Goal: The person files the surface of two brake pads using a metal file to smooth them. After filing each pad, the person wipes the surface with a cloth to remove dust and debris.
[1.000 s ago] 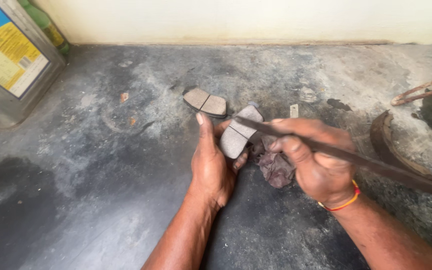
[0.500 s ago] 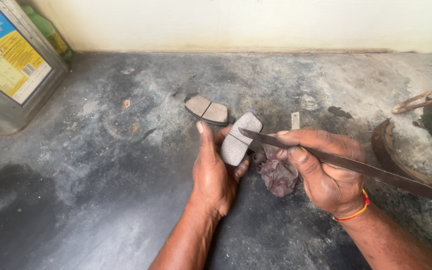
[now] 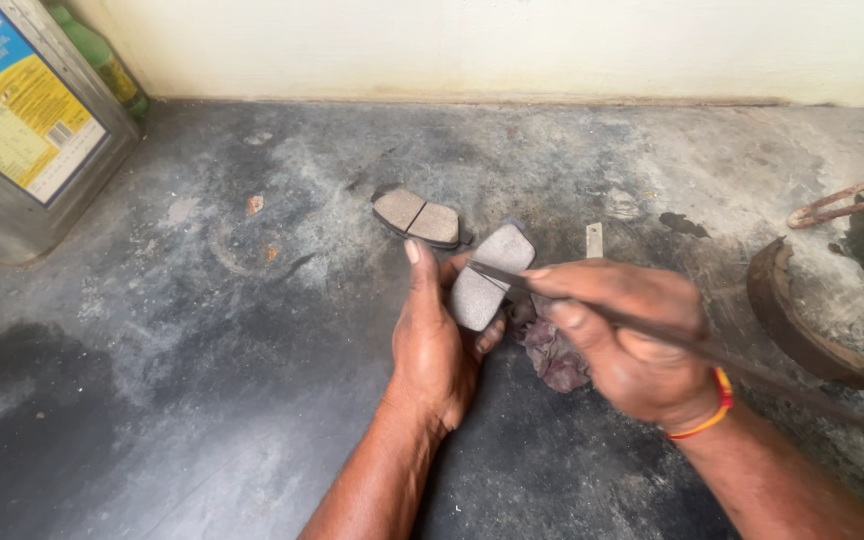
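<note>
brake pad in hand (image 3: 487,278): matt grey friction face, fine-grained, dusty
second brake pad (image 3: 418,216): same dull tan-grey face, dark metal backing at its edge
file (image 3: 692,345): dark metal, thin, dull
rag (image 3: 552,350): crumpled cloth, dark purple, grimy
brake shoe (image 3: 802,325): rusty metal, rough
floor (image 3: 202,380): rough concrete, oil-stained, matt
can (image 3: 22,130): tin, glossy printed label

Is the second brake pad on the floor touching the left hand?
No. The second brake pad lies on the floor apart from the left hand.
</note>
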